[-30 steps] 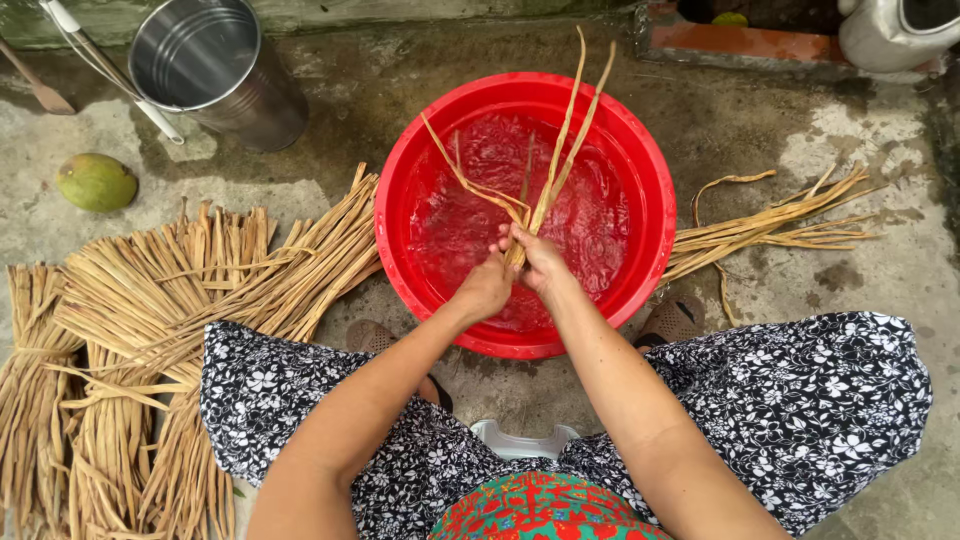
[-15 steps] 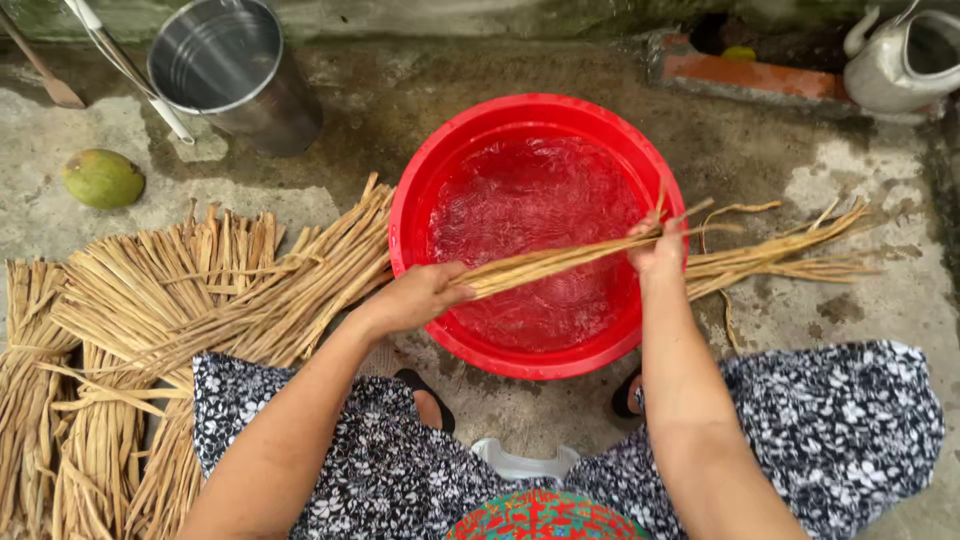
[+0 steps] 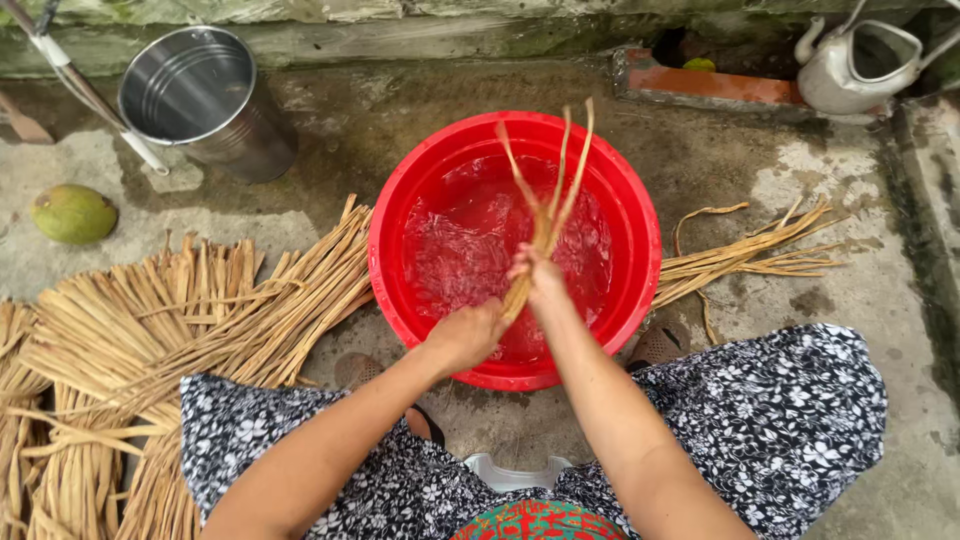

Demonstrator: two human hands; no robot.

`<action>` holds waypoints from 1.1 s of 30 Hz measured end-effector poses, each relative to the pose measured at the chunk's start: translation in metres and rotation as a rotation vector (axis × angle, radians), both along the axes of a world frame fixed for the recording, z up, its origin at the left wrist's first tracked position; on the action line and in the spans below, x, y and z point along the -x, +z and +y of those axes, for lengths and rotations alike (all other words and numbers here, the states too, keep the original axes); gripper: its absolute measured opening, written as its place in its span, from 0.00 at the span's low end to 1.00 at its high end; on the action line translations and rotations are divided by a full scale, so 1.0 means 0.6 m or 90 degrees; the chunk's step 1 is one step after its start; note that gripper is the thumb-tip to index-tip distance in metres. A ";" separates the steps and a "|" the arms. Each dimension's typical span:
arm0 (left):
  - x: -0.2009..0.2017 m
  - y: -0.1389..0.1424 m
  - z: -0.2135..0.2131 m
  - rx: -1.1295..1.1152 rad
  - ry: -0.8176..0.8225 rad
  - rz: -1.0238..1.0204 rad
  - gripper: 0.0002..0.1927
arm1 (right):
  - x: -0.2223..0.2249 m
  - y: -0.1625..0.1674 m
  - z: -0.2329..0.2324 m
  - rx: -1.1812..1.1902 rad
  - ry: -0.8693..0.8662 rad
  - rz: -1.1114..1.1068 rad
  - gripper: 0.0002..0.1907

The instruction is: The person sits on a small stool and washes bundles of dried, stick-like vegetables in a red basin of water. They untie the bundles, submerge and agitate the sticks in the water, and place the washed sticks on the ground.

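Hands both closed on one strip bundle (image 3: 545, 215): left hand (image 3: 466, 335) at base, right hand (image 3: 537, 275) above. Bundle upright over red basin (image 3: 640, 215), so drips land in water.

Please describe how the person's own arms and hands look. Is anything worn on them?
Both arms are bare up to the bottom edge of the picture; no sleeves show. The left hand and right hand wear no gloves. No ring, watch or bracelet can be seen. The lap shows dark cloth with small white flowers.
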State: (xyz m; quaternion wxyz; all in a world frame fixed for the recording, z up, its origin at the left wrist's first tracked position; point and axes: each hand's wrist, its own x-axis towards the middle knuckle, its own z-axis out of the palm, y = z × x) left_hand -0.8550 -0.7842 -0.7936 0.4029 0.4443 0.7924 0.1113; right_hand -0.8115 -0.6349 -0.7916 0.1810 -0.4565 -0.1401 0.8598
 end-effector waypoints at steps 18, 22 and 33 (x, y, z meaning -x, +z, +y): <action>0.110 0.000 -0.040 -0.132 0.293 -0.068 0.16 | 0.012 0.040 -0.051 -0.066 0.159 0.214 0.29; 0.049 -0.033 -0.016 -0.170 0.182 0.038 0.19 | 0.025 0.041 -0.091 0.032 0.061 0.104 0.13; 0.042 0.155 -0.096 0.001 0.061 -0.075 0.17 | -0.098 -0.096 0.223 -0.031 -0.302 0.053 0.20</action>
